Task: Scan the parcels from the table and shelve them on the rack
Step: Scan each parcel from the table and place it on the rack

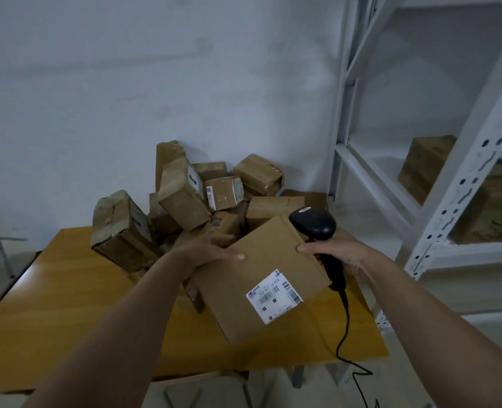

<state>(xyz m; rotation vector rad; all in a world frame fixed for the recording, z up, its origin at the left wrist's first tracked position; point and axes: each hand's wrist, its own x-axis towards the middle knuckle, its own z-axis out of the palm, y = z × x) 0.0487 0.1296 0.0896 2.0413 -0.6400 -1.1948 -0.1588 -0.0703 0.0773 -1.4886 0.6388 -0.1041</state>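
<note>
The left hand (214,251) grips the left edge of a flat brown cardboard parcel (261,278), its thumb lying across the top face and its fingers curled under, holding the parcel up over the yellow wooden tabletop (67,319). A white printed shipping label with barcodes (274,295) sits on the parcel's upper face, toward the corner nearest the person. Beyond the left hand, at the far side of the tabletop against the pale wall, lies a loose heap of worn, taped brown cardboard parcels (190,195), several tilted or leaning on each other. The right hand (332,254) is closed around the handle of a black handheld barcode scanner (314,225), and its thumb presses on the parcel's right edge; the scanner's rounded head stands just above that hand, behind the parcel's far corner. A black cable (345,328) runs down from the handle, past the tabletop's edge. To the right of the right hand stands a white metal rack (461,184), with 2 brown cardboard boxes (426,166) on its shelf.
</note>
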